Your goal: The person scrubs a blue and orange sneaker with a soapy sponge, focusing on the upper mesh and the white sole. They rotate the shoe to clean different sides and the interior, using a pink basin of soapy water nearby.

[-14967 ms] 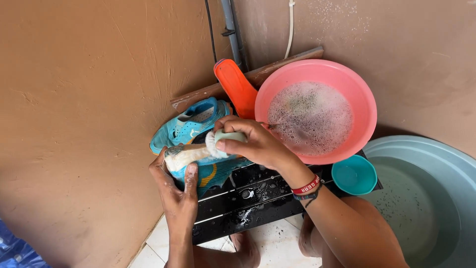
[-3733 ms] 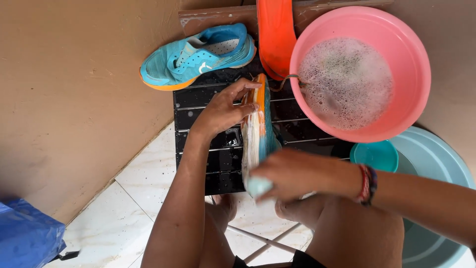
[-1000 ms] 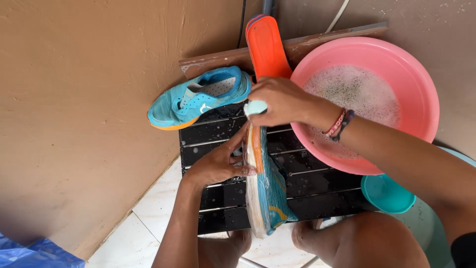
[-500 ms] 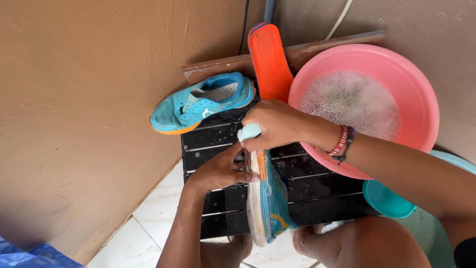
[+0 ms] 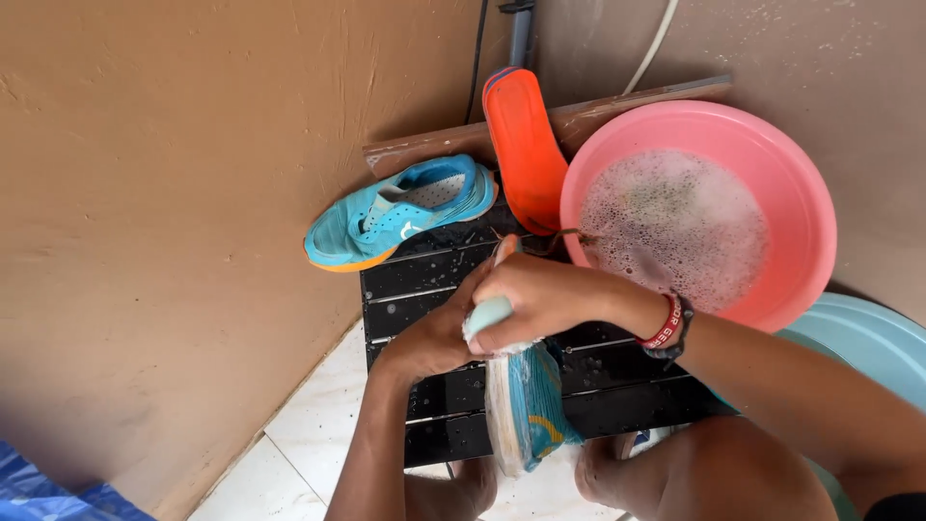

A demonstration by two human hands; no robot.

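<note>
A blue shoe (image 5: 526,405) of woven cloth with a pale, rubbery sole looks wet. The brush (image 5: 487,315) pressed on it has a smooth, pale green plastic handle. Beneath lies a black slatted board (image 5: 617,386), glossy with water. A second blue cloth shoe (image 5: 395,214) looks matt. The pink basin (image 5: 801,222) is smooth plastic, holding foamy water. The brown wall (image 5: 174,193) is rough and matt; the floor tiles (image 5: 309,453) are smooth.

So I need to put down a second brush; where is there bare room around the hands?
The black slatted stand is bare to the right of the held shoe, below the right hand. White floor tile lies free left of the stand. Its far edge is crowded by the blue shoe, orange insole and pink basin.
</note>
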